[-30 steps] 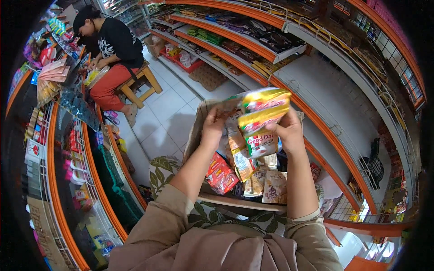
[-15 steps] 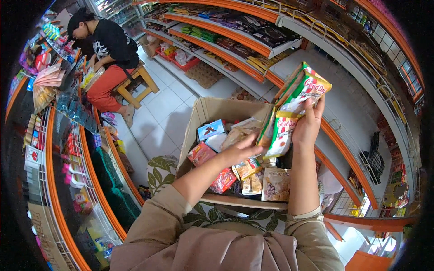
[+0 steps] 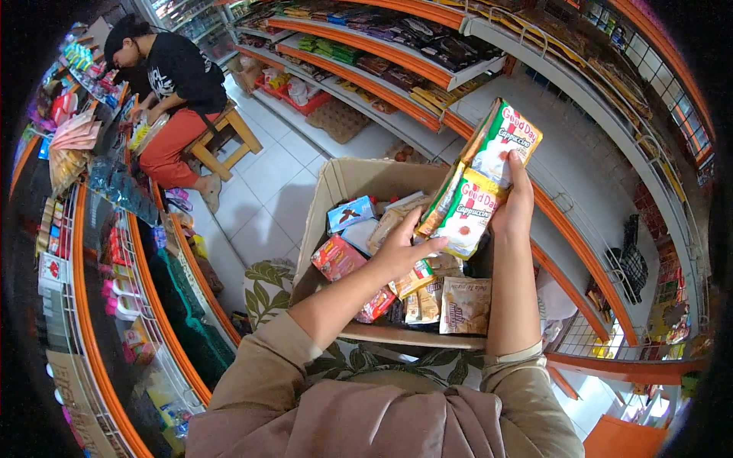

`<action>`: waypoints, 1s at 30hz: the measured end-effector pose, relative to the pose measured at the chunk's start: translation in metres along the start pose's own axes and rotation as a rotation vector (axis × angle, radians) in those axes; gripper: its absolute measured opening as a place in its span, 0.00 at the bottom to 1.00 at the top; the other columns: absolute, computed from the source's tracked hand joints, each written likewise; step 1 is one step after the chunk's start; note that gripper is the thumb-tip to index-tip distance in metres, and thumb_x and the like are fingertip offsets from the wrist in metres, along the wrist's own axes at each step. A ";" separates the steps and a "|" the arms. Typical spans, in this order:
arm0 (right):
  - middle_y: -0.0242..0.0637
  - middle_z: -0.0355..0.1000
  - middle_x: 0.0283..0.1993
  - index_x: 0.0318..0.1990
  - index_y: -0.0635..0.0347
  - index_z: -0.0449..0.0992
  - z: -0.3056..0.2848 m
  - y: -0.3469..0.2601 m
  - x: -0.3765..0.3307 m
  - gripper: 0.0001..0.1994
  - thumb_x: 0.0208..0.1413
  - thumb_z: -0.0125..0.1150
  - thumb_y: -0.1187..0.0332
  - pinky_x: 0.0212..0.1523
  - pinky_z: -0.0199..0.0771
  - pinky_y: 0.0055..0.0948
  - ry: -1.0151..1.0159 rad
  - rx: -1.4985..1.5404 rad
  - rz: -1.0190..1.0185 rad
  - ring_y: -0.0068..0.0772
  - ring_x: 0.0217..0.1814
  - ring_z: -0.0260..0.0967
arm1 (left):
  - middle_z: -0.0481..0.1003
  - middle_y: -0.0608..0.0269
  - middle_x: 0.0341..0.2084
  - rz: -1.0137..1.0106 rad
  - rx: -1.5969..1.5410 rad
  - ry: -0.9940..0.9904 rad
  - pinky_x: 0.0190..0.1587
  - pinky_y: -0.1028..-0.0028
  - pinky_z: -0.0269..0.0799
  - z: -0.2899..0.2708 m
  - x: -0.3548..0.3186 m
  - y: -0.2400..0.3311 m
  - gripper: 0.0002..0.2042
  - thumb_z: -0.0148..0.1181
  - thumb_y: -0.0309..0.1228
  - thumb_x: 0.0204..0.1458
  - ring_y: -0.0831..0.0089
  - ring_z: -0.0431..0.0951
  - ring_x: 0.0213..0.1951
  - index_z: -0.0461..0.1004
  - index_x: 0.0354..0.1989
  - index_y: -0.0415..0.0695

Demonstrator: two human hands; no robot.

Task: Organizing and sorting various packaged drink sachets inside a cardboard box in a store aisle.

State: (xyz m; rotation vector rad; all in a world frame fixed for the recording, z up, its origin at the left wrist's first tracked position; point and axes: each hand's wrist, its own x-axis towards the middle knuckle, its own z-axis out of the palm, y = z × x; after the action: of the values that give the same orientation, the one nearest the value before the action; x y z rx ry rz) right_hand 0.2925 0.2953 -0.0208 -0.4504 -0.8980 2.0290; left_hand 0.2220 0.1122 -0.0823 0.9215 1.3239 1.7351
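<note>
Along the left of the frame, wire-fronted shelves with orange edging (image 3: 107, 393) curve downward, carrying many small, brightly coloured packages. At the upper left, a co-worker in a black top and red trousers (image 3: 183, 72) sits on a light wooden stool (image 3: 217, 160), head bent toward the goods there. White floor tiles (image 3: 282, 172) show to the right of the stool, and below them a white cloth with green leaves (image 3: 267, 294).

At the centre stands an open brown cardboard box (image 3: 366, 177). Toward its left side lie a small blue carton (image 3: 351, 214) and, below that, a pinkish-red packet (image 3: 338, 258). The left hand (image 3: 405, 248) reaches over the box, thumb and fingers parted at the lower left edge of the sachets; whether it grips them cannot be told. A flat beige packet (image 3: 466, 305) lies at the box's near side.

Just right of centre, above the box, is a folded strip of shiny green, white, red and yellow sachets (image 3: 466, 217), tilted up toward the upper right. The right hand (image 3: 515, 202) grips its right edge, thumb over the printed face.

Farther right, grey metal shelving with orange edges (image 3: 565, 145) sweeps down the frame, with a black-and-white checked item (image 3: 630, 263) on it.
</note>
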 end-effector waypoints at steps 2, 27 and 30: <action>0.39 0.70 0.48 0.47 0.62 0.69 -0.002 0.002 0.000 0.16 0.55 0.57 0.63 0.46 0.72 0.29 -0.110 0.013 0.057 0.31 0.47 0.69 | 0.67 0.62 0.52 0.020 -0.068 0.027 0.57 0.75 0.59 -0.003 0.002 -0.003 0.30 0.62 0.30 0.51 0.76 0.65 0.53 0.55 0.61 0.38; 0.39 0.71 0.46 0.53 0.64 0.67 0.028 -0.047 -0.020 0.17 0.60 0.48 0.63 0.51 0.69 0.36 -0.129 0.338 -0.269 0.34 0.46 0.70 | 0.65 0.49 0.55 -0.327 -0.698 -0.127 0.57 0.55 0.62 -0.041 0.019 0.009 0.45 0.32 0.70 0.48 0.50 0.66 0.56 0.56 0.60 0.41; 0.44 0.71 0.45 0.51 0.68 0.66 0.013 -0.039 -0.022 0.19 0.56 0.55 0.64 0.42 0.76 0.32 -0.315 0.312 0.034 0.36 0.39 0.73 | 0.62 0.50 0.58 -0.049 -0.748 -0.079 0.60 0.54 0.55 -0.067 0.023 0.028 0.49 0.34 0.73 0.44 0.55 0.62 0.60 0.52 0.63 0.41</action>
State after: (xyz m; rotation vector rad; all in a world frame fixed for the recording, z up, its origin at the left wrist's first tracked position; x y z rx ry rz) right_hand 0.3191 0.2866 0.0168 0.0277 -0.7384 2.2605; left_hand 0.1489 0.0983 -0.0664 0.5065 0.5463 1.9123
